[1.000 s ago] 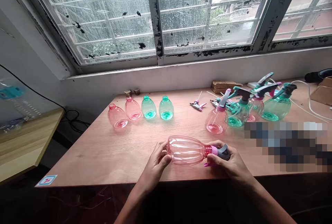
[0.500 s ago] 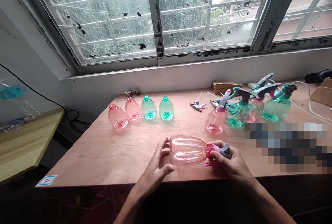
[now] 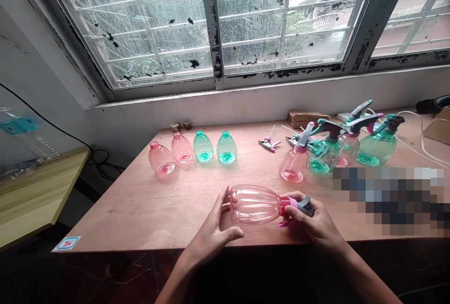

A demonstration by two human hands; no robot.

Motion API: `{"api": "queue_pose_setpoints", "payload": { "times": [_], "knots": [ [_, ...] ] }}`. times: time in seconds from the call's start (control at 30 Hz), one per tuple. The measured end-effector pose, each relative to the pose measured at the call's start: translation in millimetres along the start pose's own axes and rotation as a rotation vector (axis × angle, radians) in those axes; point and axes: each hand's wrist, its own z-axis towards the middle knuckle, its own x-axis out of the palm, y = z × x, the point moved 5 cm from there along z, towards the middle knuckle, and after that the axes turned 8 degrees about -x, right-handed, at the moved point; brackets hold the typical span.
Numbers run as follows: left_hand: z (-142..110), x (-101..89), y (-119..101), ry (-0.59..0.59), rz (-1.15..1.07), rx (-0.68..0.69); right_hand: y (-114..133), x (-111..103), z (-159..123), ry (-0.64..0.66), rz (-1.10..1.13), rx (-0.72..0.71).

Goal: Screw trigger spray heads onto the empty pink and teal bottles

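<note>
A transparent pink spray bottle (image 3: 256,205) lies on its side in the air just above the table's front part, its base toward the left. My right hand (image 3: 314,222) is closed around its neck and pink collar, with the grey-and-pink spray head (image 3: 305,204) partly hidden by the fingers. Beside the bottle's base is my left hand (image 3: 215,229), fingers stretched and thumb apart. Its fingertips are close to the base's far edge; whether they touch it I cannot tell.
Uncapped pink bottles (image 3: 162,158) and green bottles (image 3: 227,148) stand at the back left. Loose spray heads (image 3: 269,143) lie near the back middle. Several assembled spray bottles (image 3: 295,165) stand at the right, near a brown box (image 3: 305,118). A blurred patch covers the right front.
My left hand's thumb has moved a little to the right and extended, opening the hand wider. My right hand and the bottle stay nearly where they were. The view has shifted slightly.
</note>
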Motion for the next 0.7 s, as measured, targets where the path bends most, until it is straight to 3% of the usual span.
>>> {"api": "queue_pose_setpoints", "payload": {
  "times": [0.33, 0.5, 0.7],
  "knots": [
    [-3.6, 0.8, -0.6, 0.021, 0.058, 0.076, -1.6, -0.1, 2.0, 0.0, -0.024, 0.009],
    [0.8, -1.6, 5.5, -0.015, -0.022, -0.004, -2.7, -2.3, 0.0, -0.007, -0.039, 0.002],
    [3.2, 1.2, -0.2, -0.018, -0.017, -0.007, 0.2, -0.9, 1.3, -0.012, -0.04, 0.005]
  ]
}}
